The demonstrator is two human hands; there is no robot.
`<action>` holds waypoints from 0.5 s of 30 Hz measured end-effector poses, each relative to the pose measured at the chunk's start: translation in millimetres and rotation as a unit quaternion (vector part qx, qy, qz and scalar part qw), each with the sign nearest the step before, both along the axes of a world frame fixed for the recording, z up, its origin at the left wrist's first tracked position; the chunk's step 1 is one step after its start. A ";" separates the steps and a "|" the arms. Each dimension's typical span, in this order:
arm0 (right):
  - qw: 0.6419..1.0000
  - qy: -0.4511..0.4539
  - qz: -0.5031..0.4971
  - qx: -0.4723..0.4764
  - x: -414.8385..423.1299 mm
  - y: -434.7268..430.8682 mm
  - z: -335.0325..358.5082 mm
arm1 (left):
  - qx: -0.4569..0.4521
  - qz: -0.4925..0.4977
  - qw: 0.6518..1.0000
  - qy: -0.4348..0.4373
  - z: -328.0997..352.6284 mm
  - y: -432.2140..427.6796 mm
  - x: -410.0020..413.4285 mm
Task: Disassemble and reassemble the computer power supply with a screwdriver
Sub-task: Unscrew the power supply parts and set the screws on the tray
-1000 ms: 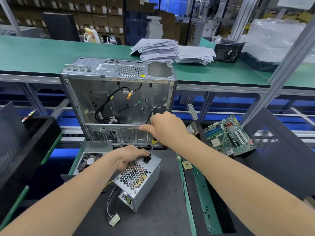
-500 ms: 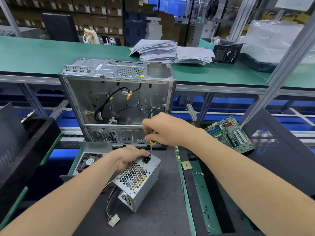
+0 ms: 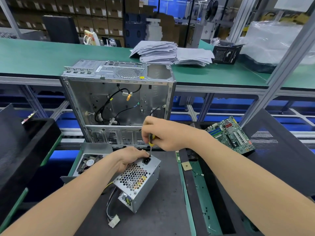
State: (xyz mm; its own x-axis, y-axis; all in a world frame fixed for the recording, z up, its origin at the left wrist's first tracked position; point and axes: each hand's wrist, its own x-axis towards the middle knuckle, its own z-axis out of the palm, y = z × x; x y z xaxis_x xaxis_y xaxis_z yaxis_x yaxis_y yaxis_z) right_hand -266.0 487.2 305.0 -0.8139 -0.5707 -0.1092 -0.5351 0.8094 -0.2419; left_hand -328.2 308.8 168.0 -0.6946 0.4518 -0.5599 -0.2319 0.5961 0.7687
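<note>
Dark mat [image 3: 162,210] bears the power supply [image 3: 141,183], left hand [image 3: 129,159] gripping it, right hand [image 3: 163,133] pinching the screwdriver [image 3: 150,142] at its corner.

bright, even, cool light falls from overhead. shadows are soft; a faint one lies beside the power supply [image 3: 144,184] on the dark mat [image 3: 162,218]. the computer case [image 3: 119,99] has a mild sheen and the plastic wrap [image 3: 276,36] at the green bench's [image 3: 51,55] far right end glares white. straight rails [image 3: 221,90] bow toward the edges; the background is slightly soft.
</note>
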 end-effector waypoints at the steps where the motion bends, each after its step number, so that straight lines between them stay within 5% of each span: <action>1: 1.000 -0.004 0.007 0.012 0.0 -0.5 0.9 | -0.010 -0.004 1.000 0.013 0.9 0.5 -0.1; 10: 0.972 0.074 -0.220 -0.027 -5.0 -11.7 -11.2 | 0.024 0.039 0.999 -0.008 -9.5 -0.1 1.3; 15: 0.943 0.162 -0.281 0.071 -5.6 -13.9 -14.6 | 0.035 0.038 0.998 -0.041 -11.3 -1.1 1.1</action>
State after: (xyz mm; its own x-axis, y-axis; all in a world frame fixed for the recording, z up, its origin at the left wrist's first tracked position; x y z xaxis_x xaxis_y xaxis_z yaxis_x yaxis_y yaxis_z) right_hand -271.6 473.3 290.4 -0.9874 -0.0368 0.1538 -0.0385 0.9992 -0.0078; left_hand -327.1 307.8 156.7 -0.6808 0.4396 -0.5858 -0.3384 0.5206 0.7839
